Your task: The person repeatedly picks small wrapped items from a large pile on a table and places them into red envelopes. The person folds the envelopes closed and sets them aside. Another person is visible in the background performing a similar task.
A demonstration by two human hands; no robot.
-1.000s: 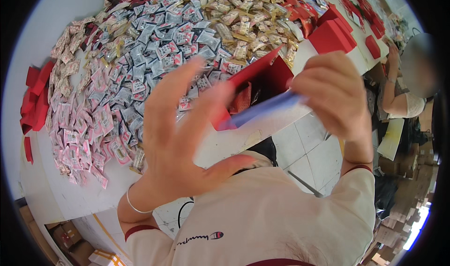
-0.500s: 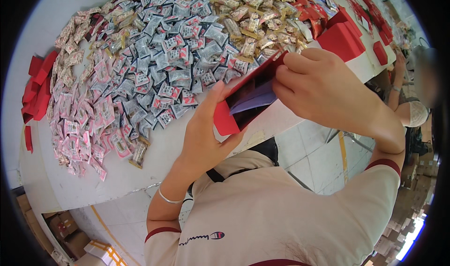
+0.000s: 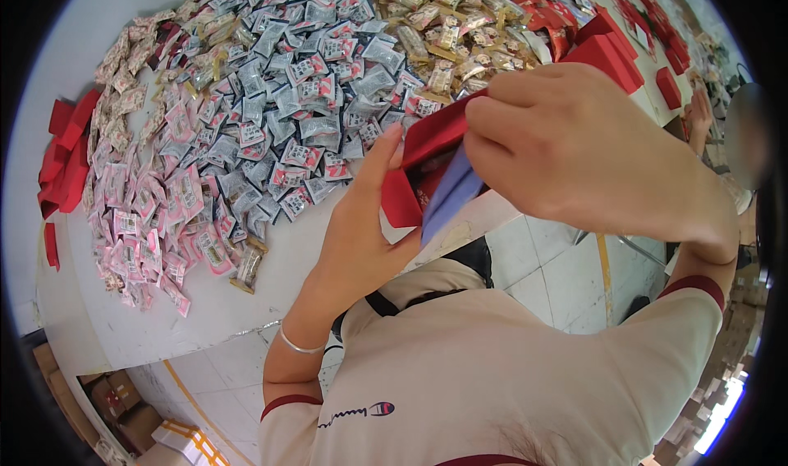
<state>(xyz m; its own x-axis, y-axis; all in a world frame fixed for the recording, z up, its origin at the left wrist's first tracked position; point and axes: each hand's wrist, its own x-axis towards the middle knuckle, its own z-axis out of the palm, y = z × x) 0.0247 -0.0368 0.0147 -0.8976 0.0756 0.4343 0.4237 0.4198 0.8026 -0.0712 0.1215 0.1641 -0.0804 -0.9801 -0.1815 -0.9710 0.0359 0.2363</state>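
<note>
An open red box is tilted over the table's front edge. My left hand grips its left end, thumb on the near side and fingers on the far side. At its opening, my right hand is closed with curled fingers over the upper end of a thin purple-blue flat piece. That piece leans along the box's near side; its kind cannot be made out. Red lining shows inside the box, while my right hand hides its right end. Just beyond the box lie grey-blue wrapped snack packets.
Pink packets and gold-wrapped ones are heaped on the white table. Red boxes stand at the left and right. Another person's hand shows at far right. Cardboard cartons sit below.
The purple-blue piece has swung up toward the box's near side, exposing more of the inside. My right hand has moved slightly left and nearer, and the box has turned a little.
</note>
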